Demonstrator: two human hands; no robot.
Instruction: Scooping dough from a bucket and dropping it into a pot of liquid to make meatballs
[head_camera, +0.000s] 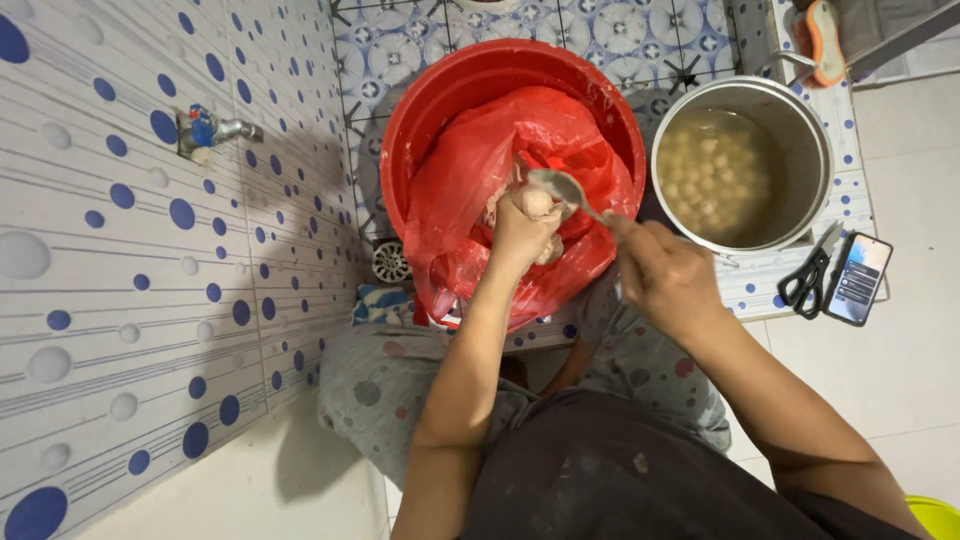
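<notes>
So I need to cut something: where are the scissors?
In the head view, the scissors lie at right, on the tiled ledge between the steel pot and the phone.
</notes>
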